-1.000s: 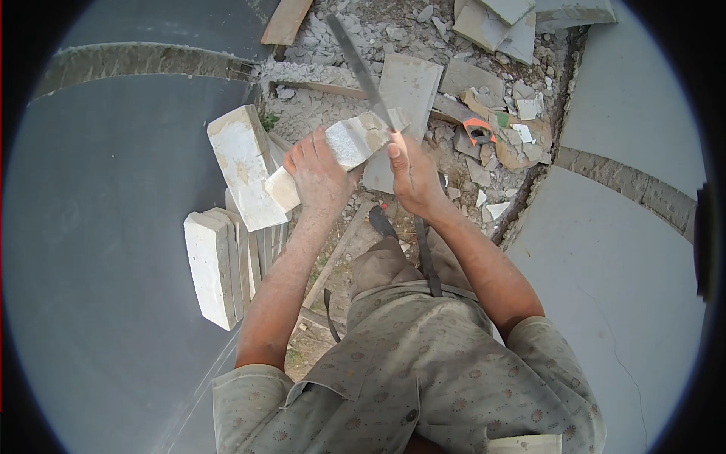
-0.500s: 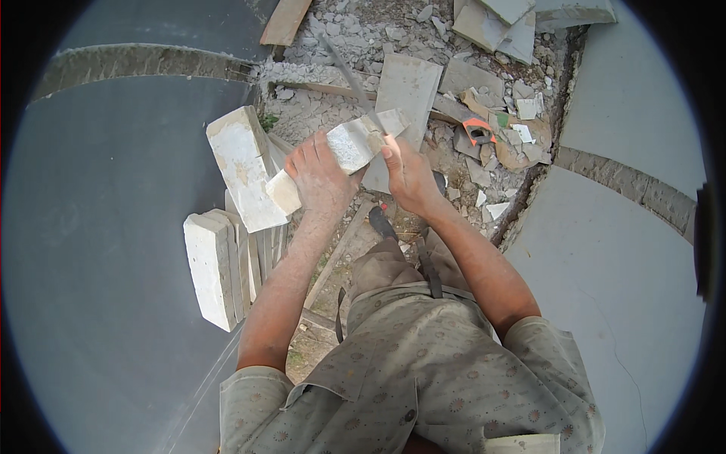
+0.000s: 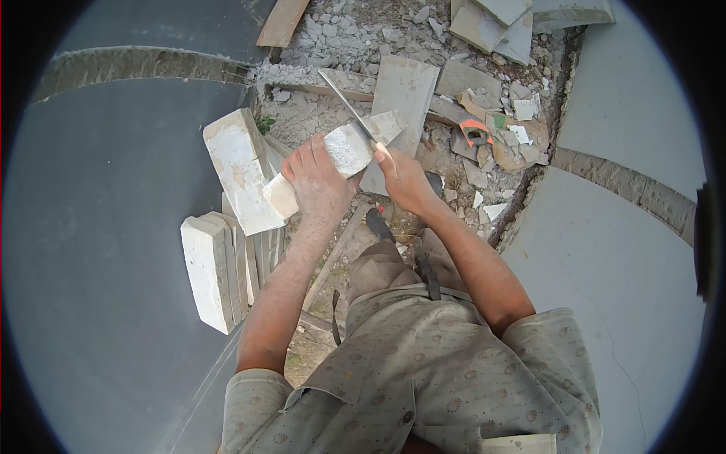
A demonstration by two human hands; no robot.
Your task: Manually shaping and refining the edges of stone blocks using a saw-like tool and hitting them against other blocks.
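An off-white, chalky block (image 3: pixel 346 151) lies slanted in front of me, its near end by a bigger white slab (image 3: pixel 243 175). My left hand (image 3: pixel 318 178) is wrapped over the block and presses on it. Closed around a pale handle, my right hand (image 3: pixel 408 184) holds a long thin-bladed knife (image 3: pixel 346 101). The blade lies across the block's top near its far end and points away to the upper left. Whether it has cut into the block cannot be made out.
A stack of white slabs (image 3: pixel 208 272) stands at the left beside a dark grey surface (image 3: pixel 113 212). Ahead are rubble (image 3: pixel 333 38), a board (image 3: pixel 401 94) and a saw with an orange handle (image 3: pixel 475 130). A pale grey surface (image 3: pixel 605 265) borders the right.
The knife's tip has dropped nearer to me, and its blade now shows sharply where it was blurred. My right hand has shifted slightly; my left stays on the block.
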